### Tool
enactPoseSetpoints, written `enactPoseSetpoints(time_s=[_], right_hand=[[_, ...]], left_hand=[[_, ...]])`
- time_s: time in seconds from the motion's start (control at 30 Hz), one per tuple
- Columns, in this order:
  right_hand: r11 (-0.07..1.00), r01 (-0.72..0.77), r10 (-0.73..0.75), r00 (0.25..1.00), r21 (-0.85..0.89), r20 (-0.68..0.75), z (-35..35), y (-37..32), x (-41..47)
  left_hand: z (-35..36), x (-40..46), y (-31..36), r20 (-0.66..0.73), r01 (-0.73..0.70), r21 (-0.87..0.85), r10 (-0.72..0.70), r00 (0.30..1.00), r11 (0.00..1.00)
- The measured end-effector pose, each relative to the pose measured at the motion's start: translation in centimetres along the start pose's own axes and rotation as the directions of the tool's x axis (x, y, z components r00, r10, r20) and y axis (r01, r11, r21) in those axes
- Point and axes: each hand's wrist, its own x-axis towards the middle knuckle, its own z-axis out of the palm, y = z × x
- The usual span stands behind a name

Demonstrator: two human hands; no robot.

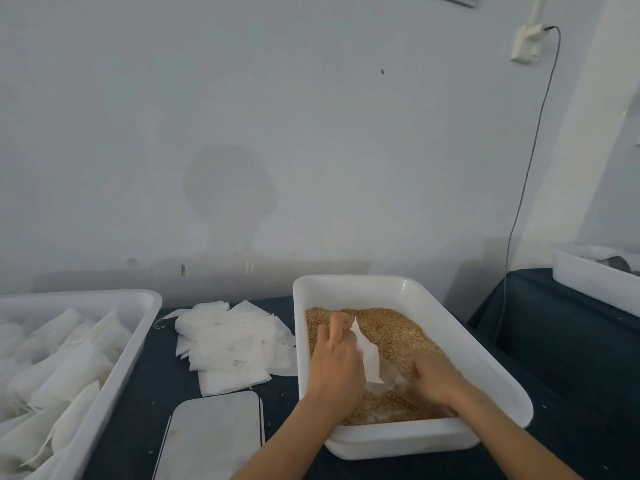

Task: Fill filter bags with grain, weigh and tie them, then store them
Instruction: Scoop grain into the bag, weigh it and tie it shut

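Over the grain (388, 327) in the white tub (485, 368), both hands work w/ one filter bag (369, 362). Left hand (334, 362) pinches its top edge; right hand (434, 377) is curled round what looks like a clear scoop at the bag mouth. Spare bags (232, 344) lie just left of the tub.

- grain tub (485, 362): white plastic, smooth, slight sheen on the rim
- grain (391, 327): tan, dry-looking, grainy matt surface
- filter bag (369, 358) being held: thin white stuff, looks like paper or non-woven cloth, matt, a bit see-through at the lower end
- loose pile of empty bags (232, 344): same thin white material, soft, matt, lightly creased
- left tub (114, 344): white plastic too, smooth
- scale (214, 434): flat plate, looks like brushed metal, dull grey sheen
- counter (568, 348): covered in dark blue cloth, matt
- wall (242, 133): painted, matt, blotchy
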Motion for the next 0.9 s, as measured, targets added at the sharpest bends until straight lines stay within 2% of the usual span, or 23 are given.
enactPoseSetpoints(time_s=[0.07,0.17,0.27,0.37,0.5,0.9], right_hand=[[0.994,0.004,0.004,0.997,-0.110,0.077,0.1,-0.1,-0.1],[0.983,0.044,-0.030,0.997,-0.181,0.077,0.0,-0.6,0.1],[0.986,0.014,0.000,0.997,-0.165,0.080,-1.0,-0.5,0.3],[0.981,-0.034,0.037,0.999,-0.190,0.014,-3.1,-0.1,0.2],[0.965,-0.041,0.030,0.998,-0.260,-0.046,-4.3,-0.7,0.8],[0.998,0.027,-0.033,0.993,-0.053,-0.114,0.0,-4.0,4.9]], left_hand=[[0.0,0.1,0.0,0.025,0.003,-0.006,-0.002,1.000,1.000],[0.1,0.1,0.2,0.110,-0.011,-0.007,0.012,0.994,1.000],[0.1,0.0,0.1,0.205,0.013,0.037,-0.020,0.979,0.999],[0.4,-0.2,0.1,0.280,-0.021,0.044,0.008,0.960,0.999],[0.6,-0.1,0.2,0.283,-0.045,0.039,0.032,0.959,0.998],[0.2,0.0,0.3,0.315,-0.020,0.025,0.011,0.949,0.999]])
